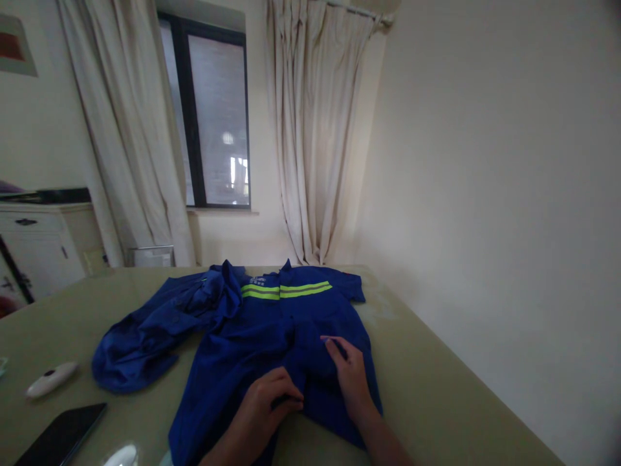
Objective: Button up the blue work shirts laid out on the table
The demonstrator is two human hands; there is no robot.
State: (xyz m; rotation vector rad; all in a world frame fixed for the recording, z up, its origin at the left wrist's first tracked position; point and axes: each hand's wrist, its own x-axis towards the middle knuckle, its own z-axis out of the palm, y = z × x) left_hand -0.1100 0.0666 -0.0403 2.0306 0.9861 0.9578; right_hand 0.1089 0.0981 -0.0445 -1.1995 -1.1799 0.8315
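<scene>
A blue work jacket [272,323] with a yellow-green reflective stripe [286,290] lies spread on the olive table [436,388]. One sleeve trails off to the left in a crumpled heap. My left hand [269,398] rests on the jacket's lower front with its fingers curled, pinching the cloth. Just to the right of it, my right hand [349,372] lies on the fabric with the fingers together and stretched forward, pressing a fold.
A white remote-like device [51,378] and a dark phone [63,433] lie at the table's left front. A white rounded object [121,455] sits at the bottom edge. Curtains, a window and a white cabinet [33,246] stand behind.
</scene>
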